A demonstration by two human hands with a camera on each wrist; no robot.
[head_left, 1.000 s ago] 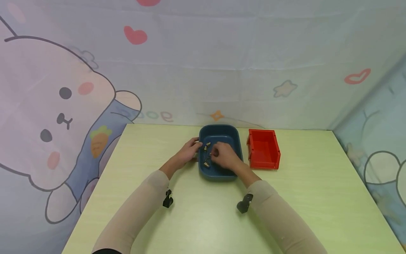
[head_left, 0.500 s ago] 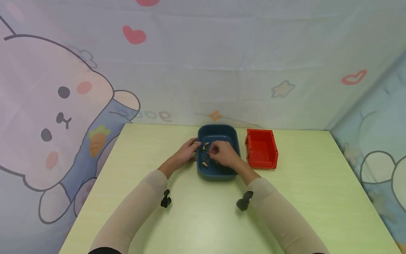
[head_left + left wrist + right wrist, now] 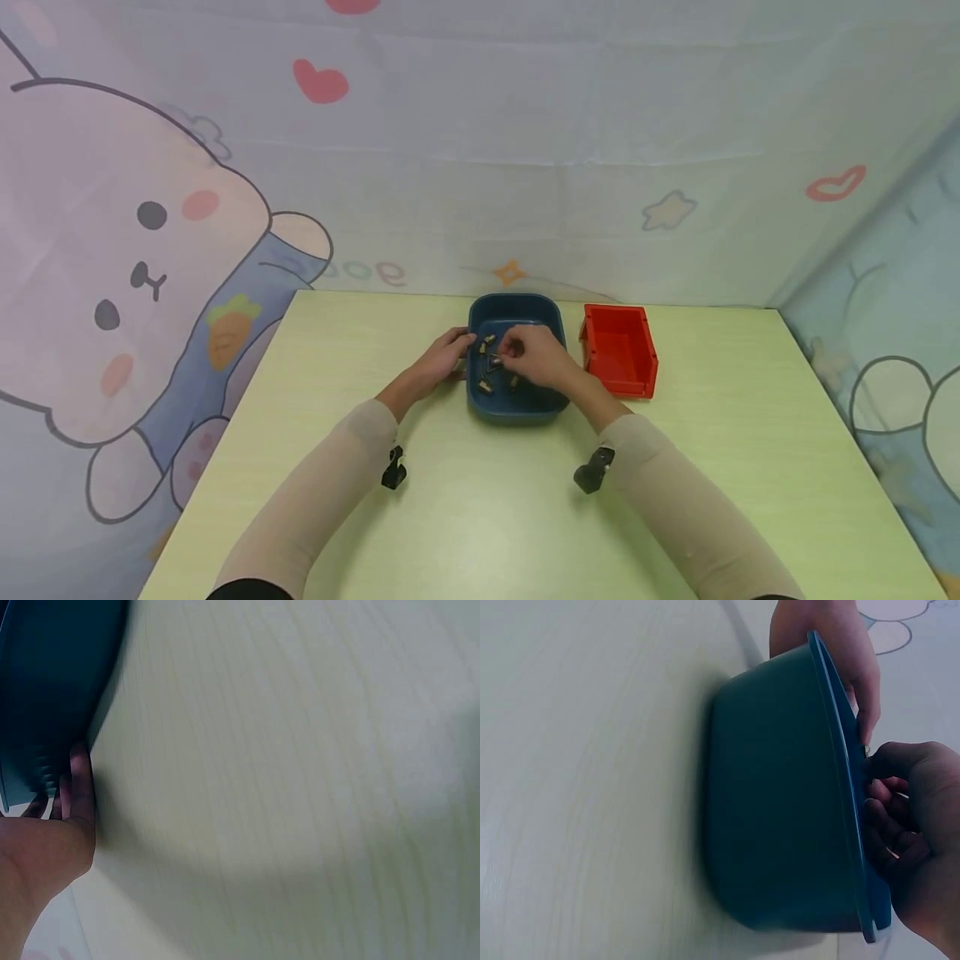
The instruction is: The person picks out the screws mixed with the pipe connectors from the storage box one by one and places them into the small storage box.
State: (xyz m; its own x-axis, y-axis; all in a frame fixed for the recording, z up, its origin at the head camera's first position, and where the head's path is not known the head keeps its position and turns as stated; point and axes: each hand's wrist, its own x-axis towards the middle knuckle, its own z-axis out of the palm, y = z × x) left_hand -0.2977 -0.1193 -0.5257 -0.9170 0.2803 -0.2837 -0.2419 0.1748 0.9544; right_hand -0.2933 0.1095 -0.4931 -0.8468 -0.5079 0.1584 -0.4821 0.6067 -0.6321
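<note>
Change since half a second ago: right hand sits slightly farther right; a brass-coloured piece just near of it now shows plainly; left hand and both bins hold their places on the tabletop.
Hands: two; one at the left wall of the blue bin, one reaching in over its right side.
Left fingers: set close along the outer left wall, thumb over the rim, gripping the bin.
Right fingers: curled, thumb and forefinger pinching a small pale metal piece; whether it is lifted off the floor, cannot tell.
Brass-coloured pieces: at least four; two close together at far left, one at near left, one near the right hand.
Slim metal bits: some about the right fingertips; too small to count.
Bins: two, both open-topped.
Blue bin: one, rounded corners; holds the brass-coloured pieces and metal bits, mostly in its left half.
Red bin: one, just right of the blue bin, not touching it.
Sleeves: two, pale, a black device at each cuff.
Tabletop: one, pale yellow-green, under both bins.
</note>
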